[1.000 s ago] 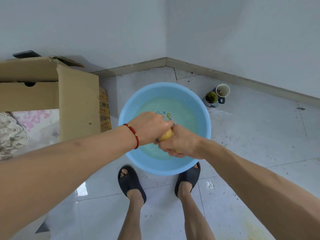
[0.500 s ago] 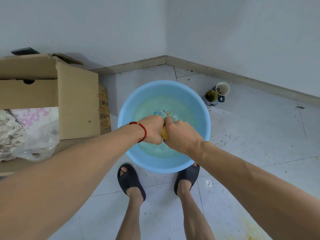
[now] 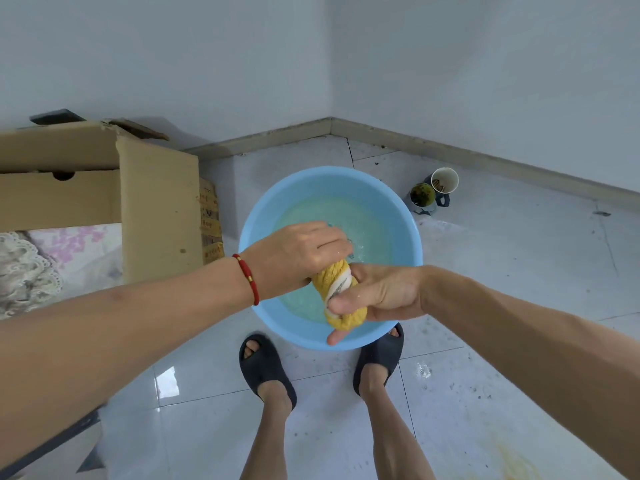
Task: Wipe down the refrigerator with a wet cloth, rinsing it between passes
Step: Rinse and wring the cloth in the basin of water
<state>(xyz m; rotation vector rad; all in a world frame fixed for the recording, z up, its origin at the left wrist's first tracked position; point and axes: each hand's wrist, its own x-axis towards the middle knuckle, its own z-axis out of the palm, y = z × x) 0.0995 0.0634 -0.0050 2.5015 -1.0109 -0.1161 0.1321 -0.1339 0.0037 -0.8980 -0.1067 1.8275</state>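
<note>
We are looking down at our own two bare arms, stretched out over a round blue basin [image 3: 263,216] that sits on a pale tiled floor [image 3: 519,271]. The basin holds a shallow pool of water [image 3: 346,216].

Between our hands is a yellow cloth [image 3: 337,282] with a white stripe, twisted into a tight roll and held above the near half of the basin. Our left hand [image 3: 298,252] is clenched around the upper end of the cloth, knuckles up. A red string bracelet [image 3: 246,277] circles that wrist. Our right hand [image 3: 377,292] grasps the lower end, with the thumb pressed across the twisted part and the fingers wrapped underneath; one fingertip shows below the roll. The two hands nearly touch, with only a short stretch of cloth showing between them.

Just below the basin are our feet in dark open-toed slippers [image 3: 265,367], the right one tucked partly under the basin's rim.

To the left stands an open cardboard box [image 3: 156,209], one flap raised upright beside the basin. Inside it lies pale fabric [image 3: 38,261] with lace edging and pink flowers.

Beyond the basin to the right, near the skirting board, are two cups [image 3: 434,190] touching each other, one white inside, one holding something dark green. The floor there is speckled with dirt, and a yellowish stain [image 3: 516,462] marks the tiles at lower right. Plain pale walls meet in a corner behind.
</note>
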